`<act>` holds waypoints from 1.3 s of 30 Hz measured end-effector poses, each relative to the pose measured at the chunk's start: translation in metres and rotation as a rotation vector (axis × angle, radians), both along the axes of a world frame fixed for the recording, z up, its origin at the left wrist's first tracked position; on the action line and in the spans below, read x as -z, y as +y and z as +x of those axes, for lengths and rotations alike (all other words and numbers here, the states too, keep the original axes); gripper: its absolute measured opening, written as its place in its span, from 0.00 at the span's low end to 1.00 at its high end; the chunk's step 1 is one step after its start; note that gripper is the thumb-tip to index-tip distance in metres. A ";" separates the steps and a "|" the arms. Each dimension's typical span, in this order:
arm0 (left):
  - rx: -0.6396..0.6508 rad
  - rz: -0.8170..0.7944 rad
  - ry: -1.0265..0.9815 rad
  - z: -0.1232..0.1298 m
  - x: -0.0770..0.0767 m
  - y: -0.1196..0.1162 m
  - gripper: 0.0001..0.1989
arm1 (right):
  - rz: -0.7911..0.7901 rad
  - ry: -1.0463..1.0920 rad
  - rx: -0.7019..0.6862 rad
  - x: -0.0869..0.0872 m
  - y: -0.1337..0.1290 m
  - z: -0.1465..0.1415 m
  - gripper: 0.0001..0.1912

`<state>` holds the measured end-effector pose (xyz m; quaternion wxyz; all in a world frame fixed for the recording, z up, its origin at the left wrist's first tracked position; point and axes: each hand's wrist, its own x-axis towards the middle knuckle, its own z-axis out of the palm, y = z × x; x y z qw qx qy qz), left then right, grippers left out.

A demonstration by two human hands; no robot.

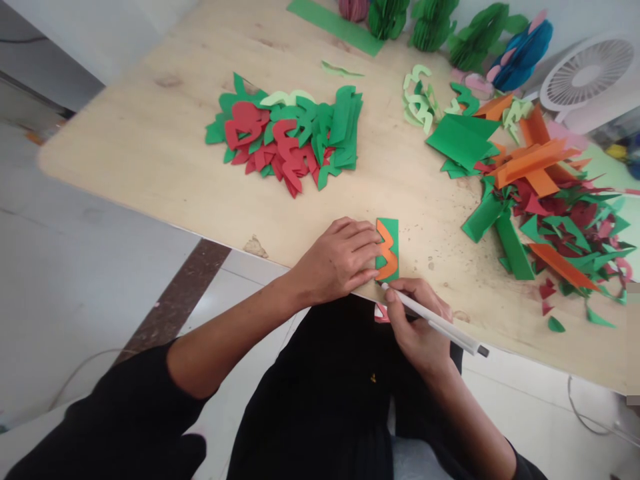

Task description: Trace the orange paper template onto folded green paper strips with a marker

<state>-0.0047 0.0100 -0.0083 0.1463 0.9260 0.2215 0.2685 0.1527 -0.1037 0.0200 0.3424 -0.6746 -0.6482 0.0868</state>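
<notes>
Near the table's front edge lies a green paper rectangle (393, 232), with an orange wavy paper cutout (387, 260) on top of it. The fingers of my left hand (345, 257) lie flat over the left side of both pieces, stretched out and gripping nothing. A white pen (440, 322) is pinched in my right hand (420, 320). Its tip is at the lower end of the cutout, close to the table edge; I cannot tell whether it touches the paper. Just below that edge, a small pink-and-white piece (381, 313) shows over my lap.
Left of centre sits a pile of green and red paper cutouts (285, 133). Green, orange and red paper scraps (555, 220) are heaped at the right. At the back are a green strip (335, 25), folded paper figures (434, 27) and a white fan (585, 73).
</notes>
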 end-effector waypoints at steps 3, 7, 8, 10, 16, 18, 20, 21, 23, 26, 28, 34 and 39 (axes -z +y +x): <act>-0.003 -0.006 0.003 0.000 0.000 0.000 0.09 | -0.001 -0.011 0.006 0.000 0.000 0.000 0.03; 0.000 -0.007 -0.001 0.000 0.000 0.000 0.09 | -0.010 -0.010 0.014 0.000 0.000 0.000 0.03; 0.002 -0.003 -0.004 0.000 0.000 0.000 0.09 | -0.013 -0.010 0.016 0.000 0.000 0.000 0.04; 0.002 0.000 -0.002 0.000 0.000 0.000 0.09 | -0.016 -0.014 0.022 0.000 0.001 0.000 0.04; -0.002 -0.014 0.021 0.000 0.000 0.000 0.09 | -0.008 -0.017 0.037 -0.002 0.001 0.002 0.04; -0.002 -0.013 0.016 0.000 0.000 0.000 0.09 | 0.004 -0.017 0.026 -0.002 0.001 0.003 0.04; -0.001 -0.011 0.007 0.000 0.000 0.000 0.09 | 0.016 -0.021 0.022 -0.002 0.002 0.003 0.03; 0.000 -0.010 0.004 0.000 0.000 0.000 0.09 | 0.019 -0.023 0.026 -0.002 0.002 0.004 0.03; -0.001 -0.012 0.005 0.001 0.000 0.000 0.09 | 0.016 -0.027 0.041 -0.002 0.002 0.005 0.03; -0.003 -0.016 0.007 0.001 0.001 0.000 0.09 | -0.004 -0.025 0.065 -0.001 0.002 0.006 0.04; -0.003 -0.015 0.004 0.001 0.001 0.000 0.09 | -0.012 -0.029 0.081 -0.002 0.002 0.007 0.05; -0.002 -0.011 -0.011 0.001 0.001 0.000 0.09 | -0.009 -0.078 0.113 -0.005 0.003 0.007 0.06; -0.003 -0.006 -0.017 0.001 0.000 0.000 0.08 | 0.004 -0.062 0.109 -0.004 0.005 0.008 0.05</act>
